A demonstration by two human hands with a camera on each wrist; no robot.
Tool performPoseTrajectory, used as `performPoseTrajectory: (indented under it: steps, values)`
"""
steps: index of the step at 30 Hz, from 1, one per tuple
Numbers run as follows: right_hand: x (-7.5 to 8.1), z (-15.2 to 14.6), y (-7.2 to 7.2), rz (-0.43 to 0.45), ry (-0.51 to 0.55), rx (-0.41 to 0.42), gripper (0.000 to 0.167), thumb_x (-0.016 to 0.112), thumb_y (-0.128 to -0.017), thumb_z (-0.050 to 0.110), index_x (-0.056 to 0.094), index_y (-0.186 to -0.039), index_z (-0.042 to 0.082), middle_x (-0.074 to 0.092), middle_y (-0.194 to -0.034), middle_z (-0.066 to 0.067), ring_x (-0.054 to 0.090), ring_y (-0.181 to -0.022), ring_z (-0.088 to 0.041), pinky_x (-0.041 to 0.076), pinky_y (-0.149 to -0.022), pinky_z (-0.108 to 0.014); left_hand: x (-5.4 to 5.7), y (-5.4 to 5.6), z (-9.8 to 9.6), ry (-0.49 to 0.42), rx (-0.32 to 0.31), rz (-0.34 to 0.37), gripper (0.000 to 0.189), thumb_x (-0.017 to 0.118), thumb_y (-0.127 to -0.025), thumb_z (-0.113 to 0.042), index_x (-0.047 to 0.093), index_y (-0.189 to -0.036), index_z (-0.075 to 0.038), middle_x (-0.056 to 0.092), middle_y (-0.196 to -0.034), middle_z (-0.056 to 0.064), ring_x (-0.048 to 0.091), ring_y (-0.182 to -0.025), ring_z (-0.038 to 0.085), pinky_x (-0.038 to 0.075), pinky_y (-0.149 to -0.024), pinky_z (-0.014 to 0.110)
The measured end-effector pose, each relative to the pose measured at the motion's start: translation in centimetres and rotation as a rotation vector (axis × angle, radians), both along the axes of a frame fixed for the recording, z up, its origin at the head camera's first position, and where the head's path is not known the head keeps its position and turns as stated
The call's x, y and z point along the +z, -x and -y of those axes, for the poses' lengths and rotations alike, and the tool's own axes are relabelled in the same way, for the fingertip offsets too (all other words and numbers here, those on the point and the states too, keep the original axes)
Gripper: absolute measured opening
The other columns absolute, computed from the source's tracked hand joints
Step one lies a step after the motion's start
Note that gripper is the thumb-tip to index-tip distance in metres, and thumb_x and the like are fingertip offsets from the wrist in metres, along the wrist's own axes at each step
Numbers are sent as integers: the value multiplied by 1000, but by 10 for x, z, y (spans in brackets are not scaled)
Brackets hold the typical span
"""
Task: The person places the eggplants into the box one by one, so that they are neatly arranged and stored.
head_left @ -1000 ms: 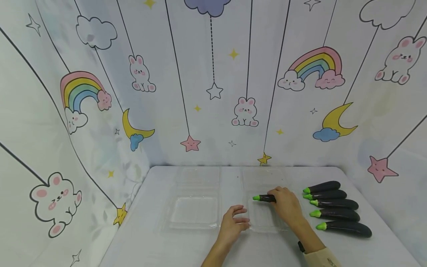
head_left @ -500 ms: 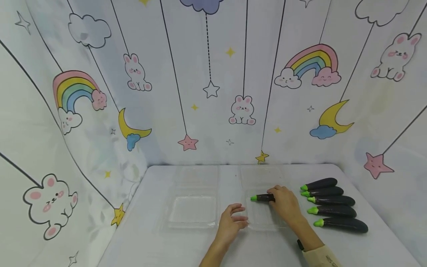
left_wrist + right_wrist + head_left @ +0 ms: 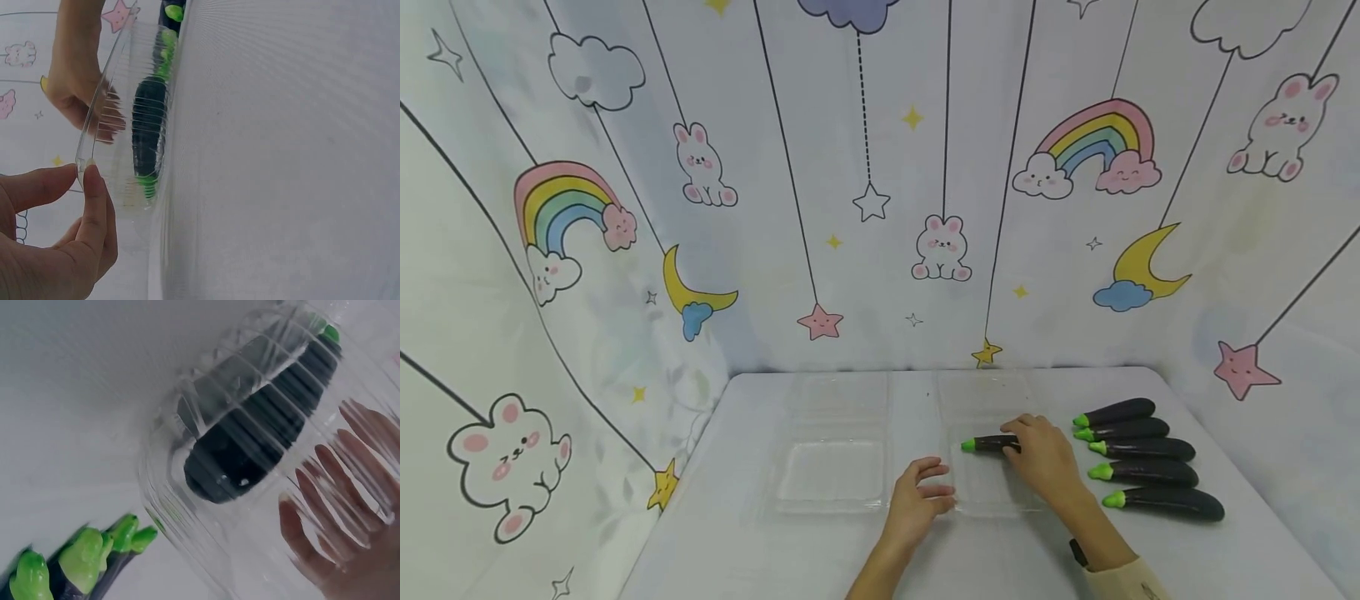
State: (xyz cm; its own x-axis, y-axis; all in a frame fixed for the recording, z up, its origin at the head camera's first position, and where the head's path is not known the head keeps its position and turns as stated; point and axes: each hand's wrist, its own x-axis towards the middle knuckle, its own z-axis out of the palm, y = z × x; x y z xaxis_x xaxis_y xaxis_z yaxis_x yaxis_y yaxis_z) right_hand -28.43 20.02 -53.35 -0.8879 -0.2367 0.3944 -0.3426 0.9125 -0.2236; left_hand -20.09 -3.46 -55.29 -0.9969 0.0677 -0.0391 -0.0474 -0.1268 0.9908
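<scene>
Head view: from above the surface (image 3: pixel 760 550), facing forward and down, farthest off; rabbit-print backdrop (image 3: pixel 880 275) toward 12 o'clock.
Left wrist view: close, low, rolled sideways, surface toward 3 o'clock, facing the clear clamshell box (image 3: pixel 988 487).
Right wrist view: close and tilted, looking through the box's ribbed plastic.
Shared by head and wrists: that box and the eggplant (image 3: pixel 981 444) inside.

Through the ribbed wall of a clear container (image 3: pixel 169 519), the right hand (image 3: pixel 359 553) is showing spread, slightly bent fingers; just beside the fingertips, a dark eggplant (image 3: pixel 265 425) with a green tip is lying inside; farther from the grip, past the container's edge, other eggplants (image 3: pixel 80 556) are showing green stem ends
</scene>
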Motion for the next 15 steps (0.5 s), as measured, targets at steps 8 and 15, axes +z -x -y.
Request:
performPoseTrajectory:
  steps: [8,15]
  values:
    - [9,-2,-8,-7,22,-15,29,90,-80,15,79,-107,8,74,-110,-12,67,-101,-37,56,-80,-55,0,0,0,-5,4,-8,63,74,-81,16,53,-139,5,63,-133,20,72,-103,31,62,-78,30]
    - [14,-5,-14,-30,58,-3,30,89,-81,16,79,-108,8,74,-111,-11,67,-101,-36,57,-77,-54,-1,1,-1,-5,7,-11,63,75,-81,16,53,-139,6,63,-133,20,72,-103,30,62,-78,30]
